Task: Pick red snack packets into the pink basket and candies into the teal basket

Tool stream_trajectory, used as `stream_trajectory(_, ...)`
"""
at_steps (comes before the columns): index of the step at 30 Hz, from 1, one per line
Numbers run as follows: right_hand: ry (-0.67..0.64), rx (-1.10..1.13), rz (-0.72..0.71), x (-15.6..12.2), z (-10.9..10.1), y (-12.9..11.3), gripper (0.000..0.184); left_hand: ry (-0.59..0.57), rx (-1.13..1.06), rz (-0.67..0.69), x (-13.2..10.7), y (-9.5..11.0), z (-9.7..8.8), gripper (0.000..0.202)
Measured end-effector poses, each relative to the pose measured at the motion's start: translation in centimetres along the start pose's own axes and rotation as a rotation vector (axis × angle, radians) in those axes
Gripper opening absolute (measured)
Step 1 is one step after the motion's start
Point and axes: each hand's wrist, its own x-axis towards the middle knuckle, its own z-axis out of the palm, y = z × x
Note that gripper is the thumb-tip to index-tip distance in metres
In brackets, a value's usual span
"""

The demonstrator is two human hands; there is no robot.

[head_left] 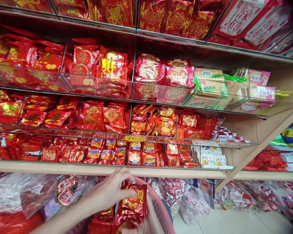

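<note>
Low in the view, both hands are around a stack of shiny red snack packets [134,203] with gold double-happiness characters. My left hand [118,187] reaches in from the left, its thumb pressed on the top packet and its fingers curled beyond the far edge. From the near right side my right hand [150,216] wraps the stack; part of it is hidden behind the packets. Beneath them is a pink perforated basket [164,213]. More red packets [100,224] lie inside it, partly covered by my left forearm.
Tiered shelves with clear dividers hold red wrapped snacks [113,113], pale wafer packs [212,86] and white packets [213,159]. A yellow tag [135,138] marked 10 hangs on one shelf edge. Filled plastic bags [195,206] sit below on the tiled floor [210,222].
</note>
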Motion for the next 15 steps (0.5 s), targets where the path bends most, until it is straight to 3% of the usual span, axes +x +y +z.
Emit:
stream_trajectory(2,-0.023,0.006,0.014,0.1,-0.1,0.0,0.060,0.012,0.105,0.053,0.2,0.4,-0.6,0.022)
stream_trajectory(4,-0.045,0.005,0.006,0.2,0.1,-0.1,0.064,0.117,0.267,0.142,1.1,1.2,-1.8,0.022)
stream_trajectory(8,-0.030,-0.020,-0.035,0.6,0.5,0.1,0.072,0.545,0.819,0.407,4.4,4.0,-5.5,0.022)
stream_trajectory(10,-0.017,-0.030,-0.058,0.7,0.6,0.3,0.074,0.685,1.122,0.493,6.4,5.4,-7.2,0.022)
stream_trajectory(15,0.073,-0.007,-0.156,0.8,0.2,0.4,0.076,0.686,1.267,0.497,10.7,6.6,-8.7,0.029)
